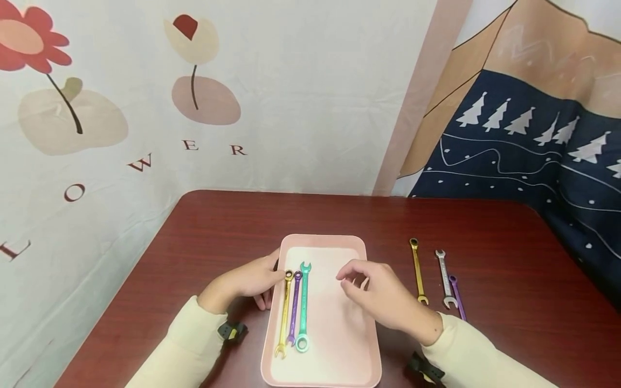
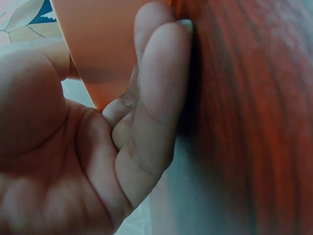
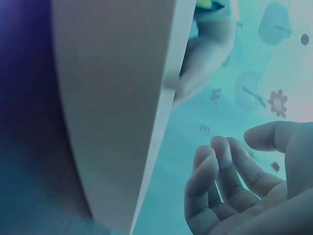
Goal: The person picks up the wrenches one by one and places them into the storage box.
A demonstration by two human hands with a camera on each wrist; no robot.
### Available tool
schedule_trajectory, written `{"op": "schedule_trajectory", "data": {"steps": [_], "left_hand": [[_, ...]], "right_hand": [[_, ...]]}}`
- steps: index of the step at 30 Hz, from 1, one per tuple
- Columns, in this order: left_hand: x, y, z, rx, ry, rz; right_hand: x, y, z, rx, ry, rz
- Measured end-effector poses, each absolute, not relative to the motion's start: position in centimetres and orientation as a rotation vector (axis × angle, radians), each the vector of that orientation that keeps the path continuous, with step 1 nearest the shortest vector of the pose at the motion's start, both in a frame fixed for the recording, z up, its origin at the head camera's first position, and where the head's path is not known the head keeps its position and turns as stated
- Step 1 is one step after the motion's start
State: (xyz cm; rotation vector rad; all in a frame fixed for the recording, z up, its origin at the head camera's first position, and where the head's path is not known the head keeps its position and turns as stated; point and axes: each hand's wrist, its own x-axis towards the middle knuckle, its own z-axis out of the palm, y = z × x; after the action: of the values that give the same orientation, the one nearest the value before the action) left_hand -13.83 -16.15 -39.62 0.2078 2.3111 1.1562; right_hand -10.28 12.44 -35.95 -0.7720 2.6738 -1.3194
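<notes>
The left hand [image 1: 257,277] reaches in from the lower left and grips the left side of the tray [image 1: 335,345], its thumb laid over the rim and its fingers bent against the outer side, low by the table [image 1: 233,215]. The right hand [image 1: 380,291] comes from the lower right, back of the hand up, and hovers over the tray's right half; its fingers are loosely bent, thumb and forefinger apart, with nothing between them. The tray lies lengthwise in front of the person. Along its left side three wrenches lie side by side: the yellow wrench [image 1: 284,314] nearest the left thumb, the purple wrench [image 1: 294,309] in the middle, and the green wrench [image 1: 304,306] on the right, its open end away from the person. To the right of the tray, on the table, lie a gold wrench [image 1: 418,269], a silver wrench [image 1: 444,276] and, just beside the silver one, a second purple one [image 1: 458,299], its near end by the right sleeve [image 1: 475,350].
</notes>
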Motion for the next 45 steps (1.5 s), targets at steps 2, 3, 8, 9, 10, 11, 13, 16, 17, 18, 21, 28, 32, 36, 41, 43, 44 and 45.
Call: {"op": "schedule_trajectory", "data": {"steps": [2,3,8,9,10,11,13,16,17,18,21,28,32,36,41,43,44,45], "left_hand": [[-13.7,-16.1,-39.7,0.205,2.316,1.150],[-13.7,-16.1,-39.7,0.202,2.315,1.152],[-13.5,-15.9,-39.6,0.216,2.319,1.165],[-13.4,-15.9,-39.6,0.218,2.319,1.166],[-13.4,-15.8,-39.6,0.219,2.320,1.165],[-13.4,-15.8,-39.5,0.217,2.319,1.166],[-13.3,-15.7,-39.5,0.210,2.319,1.164],[-13.2,-15.7,-39.4,0.198,2.320,1.165],[-13.2,-15.7,-39.4,0.195,2.320,1.165],[-13.2,-15.7,-39.4,0.194,2.319,1.165],[-13.2,-15.7,-39.5,0.183,2.310,1.166],[-13.3,-15.7,-39.5,0.191,2.314,1.165],[-12.9,-15.5,-39.5,0.192,2.314,1.164],[-12.2,-15.0,-39.2,0.191,2.327,1.158],[-11.2,-14.5,-39.1,0.152,2.316,1.167],[-10.8,-14.3,-39.1,0.141,2.309,1.174],[-10.6,-14.2,-39.0,0.138,2.310,1.175],[-10.4,-14.1,-39.0,0.136,2.311,1.176]], "right_hand": [[-10.6,13.2,-35.9,-0.752,2.752,-1.296],[-10.8,13.6,-35.9,-0.738,2.786,-1.285],[-11.5,15.8,-35.9,-0.663,2.897,-1.206],[-11.6,16.2,-36.0,-0.651,2.915,-1.180],[-11.7,16.6,-36.0,-0.645,2.937,-1.151],[-11.8,17.1,-36.0,-0.640,2.962,-1.122],[-12.0,17.9,-36.1,-0.628,3.016,-1.056],[-12.4,19.0,-36.2,-0.600,3.075,-0.970],[-12.5,19.3,-36.2,-0.591,3.089,-0.943],[-12.7,19.6,-36.3,-0.582,3.102,-0.915],[-13.1,20.4,-36.5,-0.563,3.124,-0.846],[-13.8,22.2,-37.1,-0.515,3.165,-0.702],[-14.0,23.6,-37.5,-0.477,3.157,-0.626],[-14.0,25.1,-37.8,-0.433,3.111,-0.583],[-14.0,26.5,-38.2,-0.374,3.003,-0.551],[-14.0,26.9,-38.4,-0.367,2.972,-0.538],[-14.0,27.0,-38.4,-0.366,2.963,-0.528],[-14.0,27.1,-38.5,-0.368,2.956,-0.521]]}}
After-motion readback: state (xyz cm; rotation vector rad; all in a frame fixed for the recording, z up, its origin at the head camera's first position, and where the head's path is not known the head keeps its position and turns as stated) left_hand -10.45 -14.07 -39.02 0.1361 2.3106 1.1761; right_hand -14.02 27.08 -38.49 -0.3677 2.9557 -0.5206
